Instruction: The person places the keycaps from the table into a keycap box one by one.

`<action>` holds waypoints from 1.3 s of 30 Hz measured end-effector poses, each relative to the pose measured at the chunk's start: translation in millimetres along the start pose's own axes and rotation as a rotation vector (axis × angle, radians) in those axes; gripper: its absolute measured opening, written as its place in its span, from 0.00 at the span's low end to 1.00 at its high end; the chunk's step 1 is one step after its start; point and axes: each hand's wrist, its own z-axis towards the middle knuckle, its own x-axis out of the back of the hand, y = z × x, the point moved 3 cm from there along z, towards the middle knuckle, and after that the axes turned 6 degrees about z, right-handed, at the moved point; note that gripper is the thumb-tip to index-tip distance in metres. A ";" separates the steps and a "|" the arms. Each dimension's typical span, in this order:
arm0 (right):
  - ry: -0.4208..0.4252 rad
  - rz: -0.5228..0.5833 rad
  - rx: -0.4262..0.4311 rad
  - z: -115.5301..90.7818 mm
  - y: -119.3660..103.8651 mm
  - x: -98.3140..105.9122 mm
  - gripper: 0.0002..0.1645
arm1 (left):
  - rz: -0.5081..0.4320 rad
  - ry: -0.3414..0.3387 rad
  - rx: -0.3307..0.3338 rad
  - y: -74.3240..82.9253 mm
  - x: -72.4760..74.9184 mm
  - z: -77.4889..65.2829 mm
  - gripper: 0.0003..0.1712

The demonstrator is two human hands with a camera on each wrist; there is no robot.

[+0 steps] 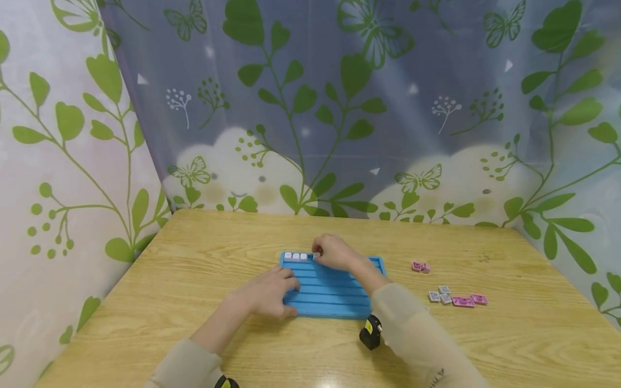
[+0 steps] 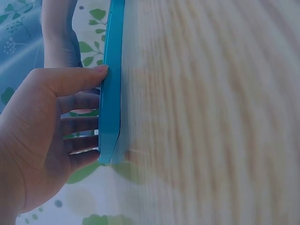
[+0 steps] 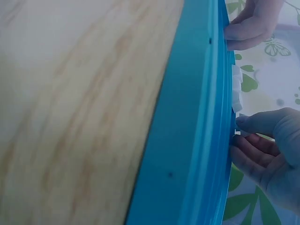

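A blue ridged tray (image 1: 335, 293) lies on the table, with several rows across it. Three small white tiles (image 1: 296, 257) stand side by side in its back row at the left. My right hand (image 1: 336, 252) reaches over the tray to that same row and pinches another small white tile (image 1: 316, 256) between thumb and fingers, a short gap to the right of the three. At the tray's left side rests my left hand (image 1: 266, 291). In the left wrist view its fingers (image 2: 80, 124) are extended against the tray, with the thumb touching the edge nearer the camera.
Right of the tray, several grey-white tiles (image 1: 444, 297) lie on the wooden table (image 1: 218, 237) beside pink pieces (image 1: 463, 302). Farther back is another small pink group (image 1: 416, 266). A patterned cloth (image 1: 310, 108) hangs behind the table. A black wrist camera (image 1: 371, 332) is by the right sleeve.
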 end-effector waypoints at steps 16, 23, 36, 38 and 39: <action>0.007 -0.045 0.022 5.7 -4.0 -9.4 0.06 | 0.005 -0.005 -0.008 -0.3 0.4 -0.1 0.26; 0.016 -0.055 0.030 7.3 -2.0 -10.9 0.06 | -0.004 -0.011 0.001 -0.1 1.2 0.3 0.26; 0.020 -0.056 0.044 8.2 -1.8 -12.0 0.07 | 0.014 -0.004 -0.014 -0.6 0.9 0.2 0.26; 0.018 -0.053 0.042 8.2 -2.3 -12.1 0.07 | 0.009 -0.005 -0.012 -0.7 0.9 0.1 0.26; 0.016 -0.052 0.040 8.3 -2.6 -12.1 0.07 | 0.008 -0.005 -0.010 -0.8 1.0 0.1 0.26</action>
